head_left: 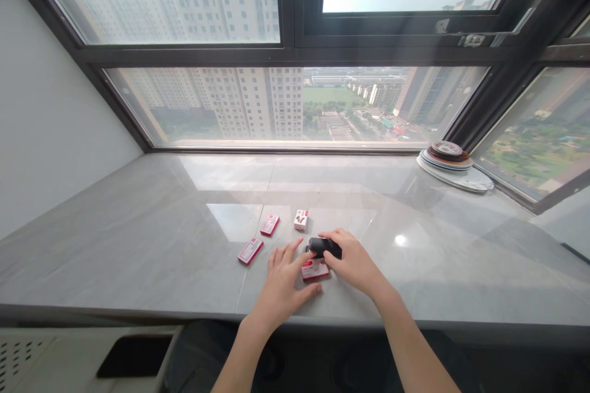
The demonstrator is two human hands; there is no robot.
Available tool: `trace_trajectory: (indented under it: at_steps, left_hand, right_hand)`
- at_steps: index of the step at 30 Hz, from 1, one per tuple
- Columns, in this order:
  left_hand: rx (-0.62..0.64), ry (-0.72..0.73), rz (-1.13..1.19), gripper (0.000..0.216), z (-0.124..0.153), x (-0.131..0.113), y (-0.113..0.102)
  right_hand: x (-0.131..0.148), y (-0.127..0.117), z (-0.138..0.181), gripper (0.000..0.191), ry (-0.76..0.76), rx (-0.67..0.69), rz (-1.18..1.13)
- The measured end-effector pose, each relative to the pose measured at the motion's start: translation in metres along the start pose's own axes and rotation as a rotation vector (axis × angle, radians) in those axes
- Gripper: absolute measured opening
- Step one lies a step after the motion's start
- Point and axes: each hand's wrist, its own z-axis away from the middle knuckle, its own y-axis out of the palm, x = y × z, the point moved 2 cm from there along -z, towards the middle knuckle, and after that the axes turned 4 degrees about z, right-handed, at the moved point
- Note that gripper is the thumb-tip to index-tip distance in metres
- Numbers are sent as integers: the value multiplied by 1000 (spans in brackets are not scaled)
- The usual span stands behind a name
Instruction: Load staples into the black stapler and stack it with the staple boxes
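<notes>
My right hand [354, 258] is closed around a short black object with a rounded body [318, 246]; it looks like a small stapler, but its kind is not certain. Just beneath it, a flat red-and-white box [314, 271] lies on the counter. My left hand [286, 282] has its fingers spread, with the index fingertip at the black object's left end and the thumb near the box's lower edge. Two similar red-and-white boxes, one nearer [251, 251] and one farther [270, 225], lie to the left. Beyond my hands stands a small white box with a dark picture [301, 220].
The grey marble-look counter [138, 227] runs up to a dark-framed window [290, 56]. At the back right, stacked plates [445, 163] sit in the corner. A black phone-like slab [134, 356] lies on a pale perforated surface [50, 359] below the counter's front edge.
</notes>
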Motion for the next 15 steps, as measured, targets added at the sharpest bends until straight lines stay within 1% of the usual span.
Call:
trace_trajectory:
  at_steps: [3,6,8,10,12,15]
  left_hand:
    - [20,6,17,52,3,6,-5]
    - [25,26,42,48,8,9,-12]
    - [29,40,43,49,10,10,-15]
    - [40,39,44,52,12,11,-15]
    - [58,20,45,55,12,13,-14]
    - [79,-18,38,53,11,17,-10]
  right_hand:
    - [20,12,-4,37,-11,21,-37]
    - [38,30,-8,27,-11,24,-32]
    - [48,42,-12,18,1,-8,-16]
    - [52,49,-16,19,43,-75,-35]
    - [51,48,-18,22,122,-155,-158]
    - [34,35,-14,33,227,-281,-538]
